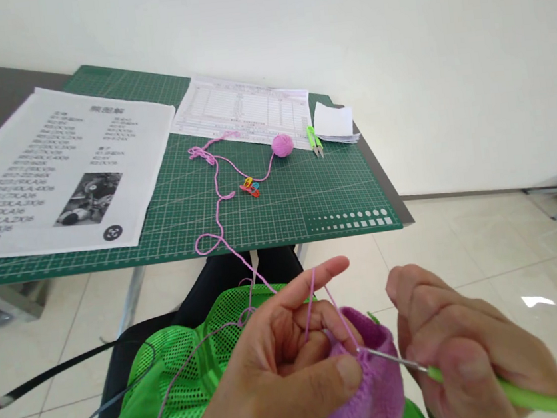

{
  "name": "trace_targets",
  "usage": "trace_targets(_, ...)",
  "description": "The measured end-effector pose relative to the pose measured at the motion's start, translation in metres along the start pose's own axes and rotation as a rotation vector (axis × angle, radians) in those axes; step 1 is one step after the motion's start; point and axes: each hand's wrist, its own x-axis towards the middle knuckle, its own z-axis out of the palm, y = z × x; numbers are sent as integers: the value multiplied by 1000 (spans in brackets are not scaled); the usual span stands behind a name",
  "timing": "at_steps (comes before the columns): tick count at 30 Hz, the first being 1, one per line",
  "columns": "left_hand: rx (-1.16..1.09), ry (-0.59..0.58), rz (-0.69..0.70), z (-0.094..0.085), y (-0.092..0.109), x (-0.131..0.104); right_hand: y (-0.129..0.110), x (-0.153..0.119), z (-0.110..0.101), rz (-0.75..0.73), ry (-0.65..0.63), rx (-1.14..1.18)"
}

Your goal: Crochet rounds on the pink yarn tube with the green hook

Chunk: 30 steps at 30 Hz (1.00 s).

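Observation:
My left hand [296, 361] pinches a piece of pink crochet work [374, 392] between thumb and fingers. Its index finger is stretched out, with pink yarn [238, 257] looped over it. My right hand [469, 341] is closed round a crochet hook [526, 395] with a green handle. The hook's metal tip meets the top edge of the crochet work, where the yarn comes down from my left index finger. A small bit of green shows at the work's far rim. The yarn trails back onto the green cutting mat [279, 215].
On the mat lie a pink yarn ball [282, 145], colored stitch markers [250, 187], green snips [315, 141], small white papers [333, 121], a form [247, 108] and a large printed sheet [100, 142]. A green mesh garment [175, 361] covers the lap; dark straps hang at the left.

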Motion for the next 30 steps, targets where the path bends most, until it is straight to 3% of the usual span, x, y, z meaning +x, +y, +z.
trace_targets(7, -19, -5, -66, -1, 3, -2, 0, 4, -8, 217, 33, 343)
trace_targets(11, 28, 13, -77, 2, 2, -2, -2, 12, 2, 329, 93, 543)
trace_targets(14, 99, 19, -12, 4, -2, -4, -4, 12, 11, 373, 150, 623)
trace_targets(19, 131, -74, 108, 6, -7, -6, -2, -1, 10, 276, 202, 417)
trace_targets(27, 192, -147, 200, 3, -10, -1, -2, 4, 0, 76, 84, 189)
trace_targets(30, 166, -150, 193, 4, -13, 0, -3, 13, -7, -12, -51, 135)
